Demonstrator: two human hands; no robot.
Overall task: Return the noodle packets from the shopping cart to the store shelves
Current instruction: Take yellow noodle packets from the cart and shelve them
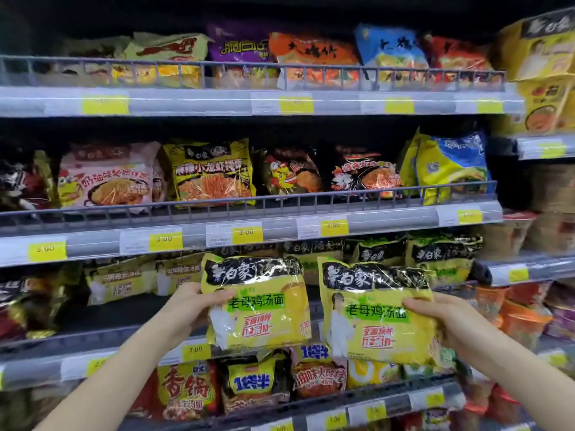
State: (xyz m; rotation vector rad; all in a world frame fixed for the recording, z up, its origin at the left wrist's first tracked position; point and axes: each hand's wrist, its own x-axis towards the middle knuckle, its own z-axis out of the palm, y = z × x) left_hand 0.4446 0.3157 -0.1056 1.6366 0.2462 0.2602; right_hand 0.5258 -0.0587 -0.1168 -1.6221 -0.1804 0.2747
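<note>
Two bare forearms reach up from the bottom corners of the frame toward its lower middle. The left hand sits left of centre, thumb across the front of a packet, fingers curled behind it. The right hand, at lower right, grips another packet the same way.

Brightness: the middle shelves are evenly lit from the front; the top of the frame is left almost black.
Shadows: dark recesses are seen behind the stock under each shelf.
Glare: white highlights are thrown off the two held noodle packets.
Blur: edges and price labels are smeared.
Distortion: shelf lines are bowed towards the corners.
</note>
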